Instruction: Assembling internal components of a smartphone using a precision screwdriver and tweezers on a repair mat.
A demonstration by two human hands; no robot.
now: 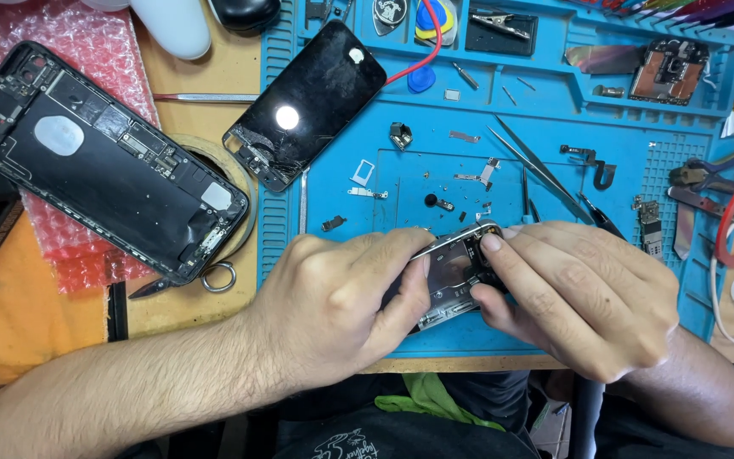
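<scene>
On the blue mat [605,153] at six o'clock, the left hand [333,306] and right hand [571,297] grip and largely hide a small silvery phone frame [452,272], its open metal inside barely showing.

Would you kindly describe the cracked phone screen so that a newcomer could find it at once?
Start at the blue work mat and go to its upper left corner. The cracked phone screen lies there tilted, glossy black side up, overhanging the mat's edge. Unlike the opened phone body on pink bubble wrap, it shows no inner parts.

Repair mat [673,280]: phone frame [452,276] at near edge; cracked screen [307,102] far left; tweezers [541,170] behind; opened phone housing [99,161] left (off mat).
</scene>
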